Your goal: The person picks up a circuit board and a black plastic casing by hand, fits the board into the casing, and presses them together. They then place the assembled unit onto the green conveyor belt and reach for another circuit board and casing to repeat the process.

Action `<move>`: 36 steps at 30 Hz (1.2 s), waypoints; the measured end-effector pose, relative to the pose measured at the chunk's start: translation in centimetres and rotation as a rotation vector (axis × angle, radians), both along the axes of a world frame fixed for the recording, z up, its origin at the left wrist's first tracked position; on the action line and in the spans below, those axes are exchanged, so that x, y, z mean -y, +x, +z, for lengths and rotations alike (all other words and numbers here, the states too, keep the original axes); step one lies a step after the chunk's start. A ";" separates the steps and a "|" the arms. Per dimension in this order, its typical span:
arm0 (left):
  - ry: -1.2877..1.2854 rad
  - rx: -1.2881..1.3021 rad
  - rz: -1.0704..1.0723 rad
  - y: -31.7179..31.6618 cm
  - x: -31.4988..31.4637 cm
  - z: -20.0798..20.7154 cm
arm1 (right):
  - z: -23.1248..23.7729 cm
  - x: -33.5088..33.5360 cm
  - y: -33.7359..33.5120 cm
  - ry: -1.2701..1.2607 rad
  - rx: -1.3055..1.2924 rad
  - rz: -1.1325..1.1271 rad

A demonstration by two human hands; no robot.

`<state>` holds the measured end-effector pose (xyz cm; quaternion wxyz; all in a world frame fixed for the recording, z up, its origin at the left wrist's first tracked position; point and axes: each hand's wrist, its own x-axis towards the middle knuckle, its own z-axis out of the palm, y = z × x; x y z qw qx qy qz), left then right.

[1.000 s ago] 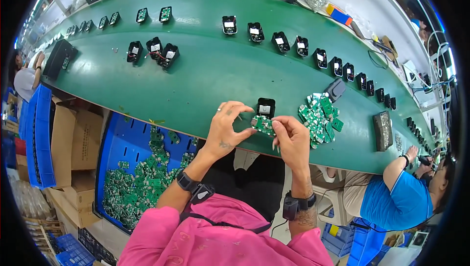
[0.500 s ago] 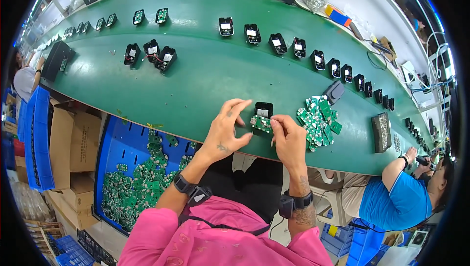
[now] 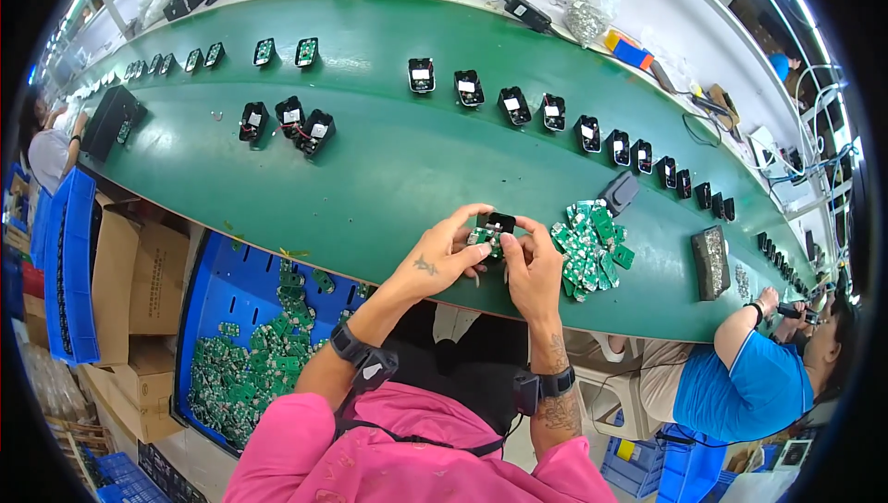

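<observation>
At the near edge of the green bench, a green circuit board [image 3: 485, 237] lies over the open end of a small black plastic case [image 3: 500, 223]. My left hand [image 3: 439, 260] is closed at the left side, its thumb on the board and its fingers partly hidden. From the right, my right hand [image 3: 535, 267] curls its fingers round the case, with the thumb at the board's edge. Whether the board sits inside the case I cannot tell, as my fingers cover much of both. A pile of loose green circuit boards [image 3: 590, 251] lies just right of my right hand.
Rows of black cases [image 3: 515, 106] line the far belt. Three cases with wires [image 3: 289, 114] stand left. A dark grey case [image 3: 620, 192] and a dark block [image 3: 710, 262] lie right. A blue bin [image 3: 222, 285] of boards sits lower left. A co-worker [image 3: 740, 378] sits right.
My left hand has come in from the side and closed at the board and case. My right hand has shifted its hold round the case. The far row of cases has slid slightly left.
</observation>
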<state>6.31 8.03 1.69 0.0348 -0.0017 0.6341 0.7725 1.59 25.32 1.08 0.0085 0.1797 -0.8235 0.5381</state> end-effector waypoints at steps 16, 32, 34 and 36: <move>-0.164 -0.055 0.147 5.3 -2.7 5.2 | 5.6 -0.3 4.8 -0.289 -0.090 0.127; -0.577 -0.433 0.457 8.7 -3.8 7.2 | 10.6 -0.6 8.1 0.194 -0.444 0.154; -0.588 -0.447 0.450 8.8 -3.8 7.4 | 10.7 -0.7 8.2 0.222 -0.447 0.156; -0.600 -0.461 0.444 8.8 -3.7 7.5 | 10.9 -0.7 8.3 0.239 -0.450 0.161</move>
